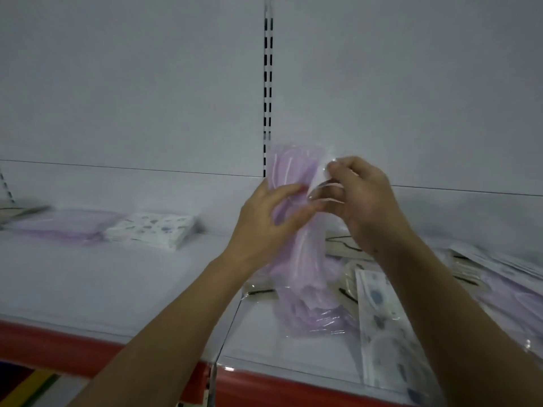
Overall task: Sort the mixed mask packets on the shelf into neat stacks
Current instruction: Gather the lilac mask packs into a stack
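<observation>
While the left hand (pixel 266 221) cups the lilac mask packet (pixel 296 230) with curled fingers at frame centre, the right hand (pixel 357 198) pinches its clear top flap. Held upright, its long axis runs top to bottom, the lower end sagging toward the shelf (pixel 117 289). It looks light, floppy and slick, so gripping both long edges seems safest. Mid-left lie a lilac stack (pixel 67 223) and a printed stack (pixel 152 229); unsorted packets (pixel 382 318) crowd lower right.

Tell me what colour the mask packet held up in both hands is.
Pale purple masks in clear wrap: the packet, seen from the head view.
</observation>
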Demonstrator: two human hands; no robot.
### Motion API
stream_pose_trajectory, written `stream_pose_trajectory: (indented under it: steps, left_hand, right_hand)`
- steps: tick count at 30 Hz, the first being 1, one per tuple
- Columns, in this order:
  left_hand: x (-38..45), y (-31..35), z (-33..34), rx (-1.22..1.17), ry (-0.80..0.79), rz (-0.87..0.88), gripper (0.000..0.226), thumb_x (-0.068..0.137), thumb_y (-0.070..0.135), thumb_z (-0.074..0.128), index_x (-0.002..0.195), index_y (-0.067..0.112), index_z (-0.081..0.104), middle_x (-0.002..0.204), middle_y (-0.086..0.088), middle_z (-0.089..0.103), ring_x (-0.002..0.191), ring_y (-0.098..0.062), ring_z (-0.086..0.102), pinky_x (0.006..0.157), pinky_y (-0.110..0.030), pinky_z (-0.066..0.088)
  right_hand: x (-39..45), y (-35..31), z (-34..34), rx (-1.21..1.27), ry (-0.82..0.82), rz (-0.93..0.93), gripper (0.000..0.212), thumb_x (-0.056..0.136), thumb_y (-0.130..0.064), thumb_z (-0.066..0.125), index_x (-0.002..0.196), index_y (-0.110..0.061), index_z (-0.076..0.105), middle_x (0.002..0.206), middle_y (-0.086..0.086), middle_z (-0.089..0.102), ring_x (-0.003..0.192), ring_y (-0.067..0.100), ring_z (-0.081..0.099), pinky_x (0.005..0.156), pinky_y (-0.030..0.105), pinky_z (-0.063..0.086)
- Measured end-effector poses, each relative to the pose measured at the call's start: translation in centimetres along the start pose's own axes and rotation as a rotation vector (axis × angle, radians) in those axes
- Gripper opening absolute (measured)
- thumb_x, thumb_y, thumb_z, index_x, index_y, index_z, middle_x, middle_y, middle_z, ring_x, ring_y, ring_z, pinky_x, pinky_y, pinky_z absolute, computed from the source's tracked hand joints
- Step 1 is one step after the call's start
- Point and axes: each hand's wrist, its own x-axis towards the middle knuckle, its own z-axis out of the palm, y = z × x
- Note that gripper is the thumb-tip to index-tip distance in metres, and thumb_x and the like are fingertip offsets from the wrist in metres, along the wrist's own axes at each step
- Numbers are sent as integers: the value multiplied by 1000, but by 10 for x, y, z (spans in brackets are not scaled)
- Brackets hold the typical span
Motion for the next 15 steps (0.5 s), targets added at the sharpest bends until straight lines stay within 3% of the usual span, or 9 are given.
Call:
stream_pose_trajectory:
  steps: [3,6,8,10,12,15]
  left_hand:
    - [0,-1,3,-91,-40,3,38,78,49,69,113,38,64,111,6,61,107,-1,59,89,-15,46]
    - [2,-10,-10,-151,32,-87,33,85,21,71,108,42,61,107,18,62,100,13,56,86,-6,41]
    - [4,-14,-23,-183,118,-173,44,90,5,68,115,41,60,116,25,61,112,15,53,96,-3,39]
    - [6,-20,-34,-241,253,-241,48,92,-2,62,125,33,59,125,22,58,124,6,50,101,-4,37]
    - [7,-26,-43,-273,370,-270,60,90,-7,56,139,28,51,134,20,50,120,15,47,98,-1,37]
    - [7,-32,-49,-332,414,-259,79,87,-14,47,147,35,34,140,24,35,103,37,37,82,5,38]
  right_hand:
    - [-4,8,15,202,-185,106,17,101,-3,48,85,-7,52,68,10,60,63,21,67,62,30,59]
    - [0,12,11,189,-214,68,13,102,-6,47,94,-5,57,83,13,67,78,26,69,77,34,60]
    - [2,10,3,-54,-130,-36,12,102,-9,50,95,-6,59,84,10,67,74,22,67,70,33,59]
    - [1,8,-7,-450,-138,-121,13,99,-12,55,89,-7,62,76,5,65,63,16,62,55,30,53]
    - [-4,10,-10,-820,-343,-76,18,96,-23,62,84,-10,64,72,3,66,58,14,61,52,30,50]
    - [-18,25,-4,-1351,-616,72,30,87,-48,68,89,-18,63,83,-2,65,73,15,62,65,30,51]
